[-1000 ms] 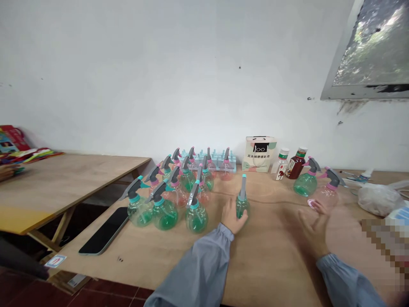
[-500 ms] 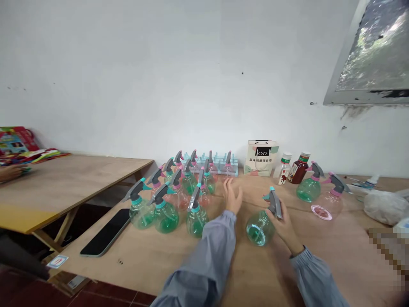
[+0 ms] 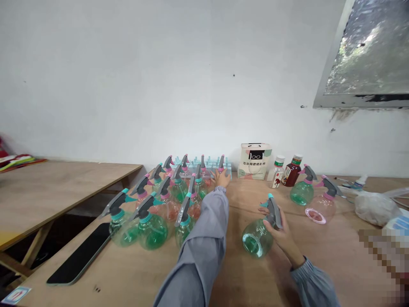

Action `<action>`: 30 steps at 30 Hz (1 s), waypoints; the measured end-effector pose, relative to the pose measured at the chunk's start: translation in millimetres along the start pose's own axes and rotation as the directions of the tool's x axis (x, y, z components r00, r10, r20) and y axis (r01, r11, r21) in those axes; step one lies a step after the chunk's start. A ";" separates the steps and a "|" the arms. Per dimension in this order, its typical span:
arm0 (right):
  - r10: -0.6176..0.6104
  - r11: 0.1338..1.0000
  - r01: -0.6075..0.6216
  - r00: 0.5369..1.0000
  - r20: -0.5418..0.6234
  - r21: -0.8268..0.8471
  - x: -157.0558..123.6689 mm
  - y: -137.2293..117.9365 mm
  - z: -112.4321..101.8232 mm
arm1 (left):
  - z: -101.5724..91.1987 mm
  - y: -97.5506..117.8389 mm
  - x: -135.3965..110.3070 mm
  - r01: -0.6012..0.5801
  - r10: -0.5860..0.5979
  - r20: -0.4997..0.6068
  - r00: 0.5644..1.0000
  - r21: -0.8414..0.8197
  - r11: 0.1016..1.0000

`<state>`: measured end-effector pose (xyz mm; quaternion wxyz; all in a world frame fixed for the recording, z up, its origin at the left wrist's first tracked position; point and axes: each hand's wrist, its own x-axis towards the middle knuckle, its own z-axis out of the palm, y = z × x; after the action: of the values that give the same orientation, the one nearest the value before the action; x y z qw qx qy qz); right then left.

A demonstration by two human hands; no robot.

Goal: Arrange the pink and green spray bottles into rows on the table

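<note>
In my right hand (image 3: 281, 230) is a green spray bottle (image 3: 257, 238) with a grey and teal trigger head. My fingers close round the head, and the bottle tilts so its round base faces left and toward me. My left hand (image 3: 221, 179) reaches to the back row, its fingers spread at a pink spray bottle (image 3: 222, 163) whose body it mostly hides. Left of that arm stand several green and pink spray bottles in rows, among them a green spray bottle (image 3: 152, 232) in front. My left sleeve partly covers another green spray bottle (image 3: 184, 228).
A pale blue rack (image 3: 209, 164) stands behind the bottles, by a paper bag (image 3: 254, 162). Two labelled bottles (image 3: 291, 171) are beside it. Rightward are a green spray bottle (image 3: 301, 194), a pink spray bottle (image 3: 322, 208) and a plastic bag (image 3: 375, 208). A phone (image 3: 79, 255) lies front left.
My left hand has moved forward to the pink bottle at the back. My right hand keeps hold of the tilted green bottle. The camera view has shifted slightly.
</note>
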<state>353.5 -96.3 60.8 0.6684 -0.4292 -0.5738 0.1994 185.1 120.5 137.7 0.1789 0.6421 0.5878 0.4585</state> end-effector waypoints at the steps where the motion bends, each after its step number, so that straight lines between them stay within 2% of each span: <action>1: 0.013 1.000 -0.013 1.000 0.007 -0.001 1.8 1.5 -0.4 | -0.4 0.2 -2.4 -0.018 0.018 0.006 1.000 0.018 1.000; 3: 0.075 0.997 -0.075 0.997 0.010 -0.001 5.6 5.6 -1.5 | -1.7 0.2 -13.7 -0.062 0.062 0.012 0.998 0.057 0.996; 5: 0.191 0.981 -0.191 0.982 -0.003 0.026 9.2 9.0 -2.1 | -4.4 -0.7 -32.3 -0.115 0.114 0.021 0.993 0.085 0.990; 8: 0.332 0.927 -0.338 0.941 0.065 0.165 13.2 4.1 3.4 | -10.9 -5.2 -68.6 -0.225 0.219 0.057 0.974 0.138 0.965; 12: 0.286 0.865 -0.363 0.924 0.256 0.347 14.8 -22.4 25.2 | -20.0 -15.4 -118.5 -0.350 0.337 0.095 0.937 0.277 0.895; 16: 0.224 0.862 -0.335 0.925 0.306 0.380 13.6 -43.8 45.3 | -32.2 -28.8 -159.0 -0.415 0.385 0.157 0.910 0.342 0.843; 18: 0.209 0.861 -0.330 0.923 0.324 0.387 12.8 -48.7 51.0 | -40.1 -37.1 -174.4 -0.427 0.407 0.135 0.904 0.369 0.826; 23: 0.236 0.802 -0.393 0.901 0.365 0.450 11.9 -58.2 62.4 | -57.5 -57.7 -196.0 -0.453 0.479 0.029 0.878 0.378 0.807; 26: 0.251 0.745 -0.449 0.874 0.417 0.493 12.0 -61.8 69.4 | -61.4 -64.1 -198.3 -0.486 0.514 0.023 0.858 0.363 0.795; 30: 0.281 0.707 -0.499 0.848 0.449 0.501 11.9 -60.9 74.3 | -60.2 -65.0 -196.8 -0.491 0.521 0.016 0.854 0.359 0.794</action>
<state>273.2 -95.3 114.8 0.6011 -0.2667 -0.4805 0.5803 120.5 -63.0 44.4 -0.0921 0.7774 0.4735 0.4037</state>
